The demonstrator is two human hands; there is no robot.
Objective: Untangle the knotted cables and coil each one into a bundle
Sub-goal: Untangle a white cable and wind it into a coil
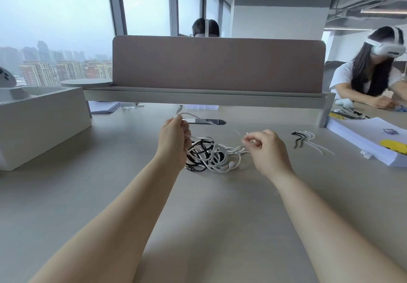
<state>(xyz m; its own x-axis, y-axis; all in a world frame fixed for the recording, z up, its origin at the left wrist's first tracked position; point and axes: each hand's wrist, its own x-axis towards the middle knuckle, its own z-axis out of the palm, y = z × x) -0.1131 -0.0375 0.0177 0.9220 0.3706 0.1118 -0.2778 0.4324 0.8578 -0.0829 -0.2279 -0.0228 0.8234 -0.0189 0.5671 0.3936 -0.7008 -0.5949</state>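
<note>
White cable (187, 114) passes through our left hand (174, 137), whose fingers curl round it just behind the plug (180, 107), which sticks up past the knuckles. Our right hand (267, 148) has thumb and forefinger pressed together on a thin white strand (246, 133); we cannot tell whether that is a cable end or a tie.

Between the two hands, on the grey desk (198, 205), lies the tangle (209, 154): black and white cables looped through each other, with a few plugs poking out at its near edge. We judge the lot light, soft and limp, smooth enough to slide loop through loop, yet quick to tighten if tugged. The plugs are the stiff parts likely to snag. The best hold is just behind a plug, feeding that free end back through the loops.

Right of the tangle lie loose ties (305, 139), black and white, apart from it. At far left stands an open white box (44, 119). A pale moulded insert shows inside, but what it holds is unclear.
</note>
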